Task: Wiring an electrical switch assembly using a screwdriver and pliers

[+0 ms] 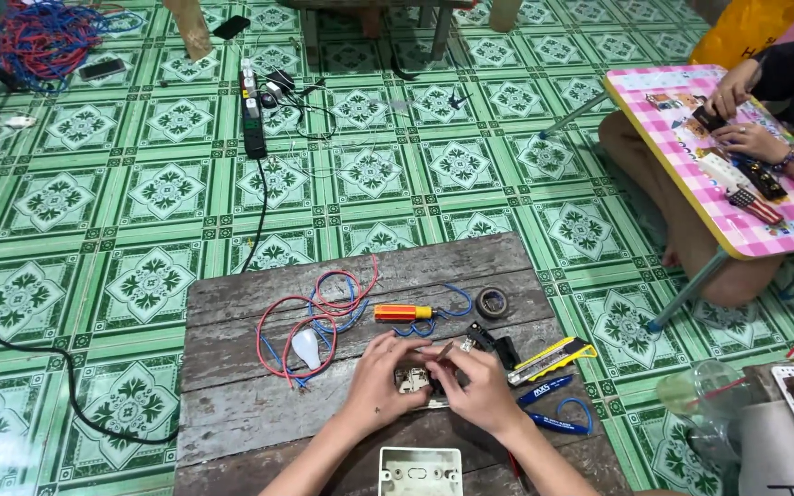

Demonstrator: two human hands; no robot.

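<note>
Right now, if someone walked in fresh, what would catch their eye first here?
Probably the green patterned floor tiles all around the weathered wooden board. At the board's middle, the left hand and right hand meet over a small electrical part, with red and blue wire loops to their left. At far right, another person's hands work on a pink checked table.

Weathered wooden board (pixel 232 303) on green patterned floor tiles. Near its front edge: left hand (pixel 380 375) and right hand (pixel 482 388), both gripping a small switch mechanism (pixel 412 379). Toward the back edge: orange-handled screwdriver (pixel 402 312), black tape roll (pixel 493 301), coiled red and blue wires (pixel 323 312). At the front edge: white switch box (pixel 420 472).
</note>
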